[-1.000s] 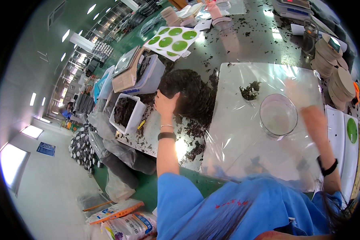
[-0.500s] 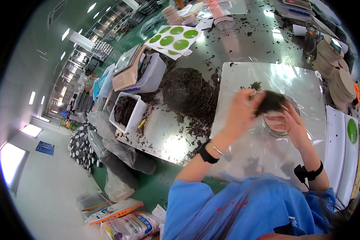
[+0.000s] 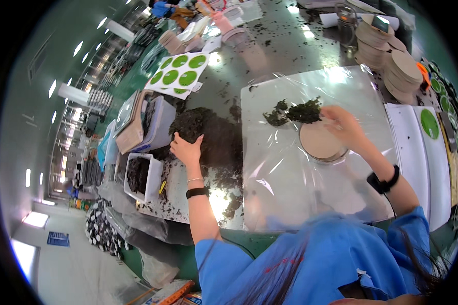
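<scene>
My right hand (image 3: 343,124) pinches the edge of a ragged dark green clump of what looks like dried seaweed (image 3: 305,112). Below that hand, a round beige disc (image 3: 320,142) sits on a clear round container (image 3: 335,158). A smaller loose piece of the same dark stuff (image 3: 276,116) lies just left of the clump, on a clear plastic sheet (image 3: 290,188). Over to the left, my left hand (image 3: 187,148) rests with fingers spread against the near edge of a dark round stack of the dried material (image 3: 191,123). Its fingertips partly sink into the stack's edge.
Left of the stack stand a white bin of dark pieces (image 3: 155,178) and a larger tub (image 3: 160,122). A yellow cutter (image 3: 162,187) lies beside the bin. Stacked beige discs (image 3: 402,76) and a glass jar (image 3: 346,25) stand far right. Green-circle sheets (image 3: 178,71) lie far left.
Both hands were together over the clear container, around a dark clump. My left hand has moved left to the dark stack; the right keeps a clump. The beige disc now shows plainly.
</scene>
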`<action>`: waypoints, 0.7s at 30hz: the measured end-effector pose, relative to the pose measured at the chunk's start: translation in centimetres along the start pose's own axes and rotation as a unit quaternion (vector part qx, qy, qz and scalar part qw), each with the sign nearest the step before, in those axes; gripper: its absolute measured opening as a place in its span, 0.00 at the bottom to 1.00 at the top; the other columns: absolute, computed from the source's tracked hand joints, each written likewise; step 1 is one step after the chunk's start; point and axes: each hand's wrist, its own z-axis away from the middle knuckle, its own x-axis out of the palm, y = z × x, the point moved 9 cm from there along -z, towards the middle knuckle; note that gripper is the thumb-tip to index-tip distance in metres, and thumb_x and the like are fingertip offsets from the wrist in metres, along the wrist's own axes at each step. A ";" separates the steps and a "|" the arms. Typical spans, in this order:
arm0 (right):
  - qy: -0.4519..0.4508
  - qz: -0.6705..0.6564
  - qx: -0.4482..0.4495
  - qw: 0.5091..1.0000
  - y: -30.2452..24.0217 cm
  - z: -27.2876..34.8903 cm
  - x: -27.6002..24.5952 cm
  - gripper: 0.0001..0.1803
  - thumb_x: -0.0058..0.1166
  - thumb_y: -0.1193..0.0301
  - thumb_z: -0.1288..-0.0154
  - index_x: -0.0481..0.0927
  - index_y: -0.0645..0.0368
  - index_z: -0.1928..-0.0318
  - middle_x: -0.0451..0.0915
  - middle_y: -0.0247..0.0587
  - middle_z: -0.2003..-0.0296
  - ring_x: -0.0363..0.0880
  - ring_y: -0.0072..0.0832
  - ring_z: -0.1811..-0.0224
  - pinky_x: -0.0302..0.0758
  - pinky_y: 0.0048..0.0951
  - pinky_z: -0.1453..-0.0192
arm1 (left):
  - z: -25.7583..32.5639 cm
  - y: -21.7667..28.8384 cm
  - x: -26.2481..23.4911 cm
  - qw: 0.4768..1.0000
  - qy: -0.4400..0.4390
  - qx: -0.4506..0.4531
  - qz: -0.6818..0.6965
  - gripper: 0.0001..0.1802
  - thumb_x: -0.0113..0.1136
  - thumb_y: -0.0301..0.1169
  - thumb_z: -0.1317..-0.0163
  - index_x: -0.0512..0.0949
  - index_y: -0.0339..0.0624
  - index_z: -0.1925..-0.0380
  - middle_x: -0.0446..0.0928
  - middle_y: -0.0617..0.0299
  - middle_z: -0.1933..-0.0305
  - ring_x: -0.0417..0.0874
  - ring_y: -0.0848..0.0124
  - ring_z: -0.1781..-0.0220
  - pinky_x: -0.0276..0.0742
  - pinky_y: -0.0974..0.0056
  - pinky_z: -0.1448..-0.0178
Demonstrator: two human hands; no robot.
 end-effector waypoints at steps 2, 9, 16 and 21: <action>0.002 0.176 -0.132 0.975 -2.6 -2.0 2.4 0.25 0.59 0.78 0.36 0.77 0.56 0.37 0.83 0.44 0.48 0.80 0.42 0.39 0.79 0.40 0.39 | 0.1 -0.5 -0.4 1.000 0.024 0.010 -0.002 0.56 0.84 0.55 0.56 0.69 0.32 0.33 0.75 0.39 0.42 0.74 0.43 0.38 0.67 0.44 0.29; -0.057 0.287 -0.080 0.953 2.7 -5.8 4.6 0.20 0.55 0.76 0.35 0.80 0.58 0.42 0.84 0.44 0.47 0.83 0.42 0.47 0.79 0.40 0.47 | 2.7 9.4 -8.5 0.947 0.117 0.086 0.287 0.19 0.71 0.25 0.38 0.79 0.35 0.48 0.78 0.52 0.50 0.80 0.52 0.47 0.75 0.54 0.38; 0.073 -0.284 0.162 0.942 4.5 -5.5 -4.8 0.16 0.60 0.70 0.29 0.79 0.59 0.43 0.86 0.38 0.59 0.80 0.26 0.59 0.77 0.29 0.52 | 18.4 28.6 -7.1 0.796 -0.084 0.370 0.471 0.21 0.58 0.16 0.40 0.84 0.41 0.48 0.76 0.54 0.46 0.78 0.54 0.43 0.75 0.55 0.36; -0.098 0.086 0.074 0.989 7.8 -2.9 -3.1 0.23 0.68 0.74 0.40 0.79 0.59 0.44 0.85 0.39 0.54 0.81 0.31 0.52 0.77 0.35 0.47 | 25.1 31.8 -2.5 0.742 -0.212 0.458 0.441 0.20 0.69 0.28 0.40 0.81 0.35 0.47 0.74 0.48 0.45 0.76 0.44 0.42 0.72 0.44 0.30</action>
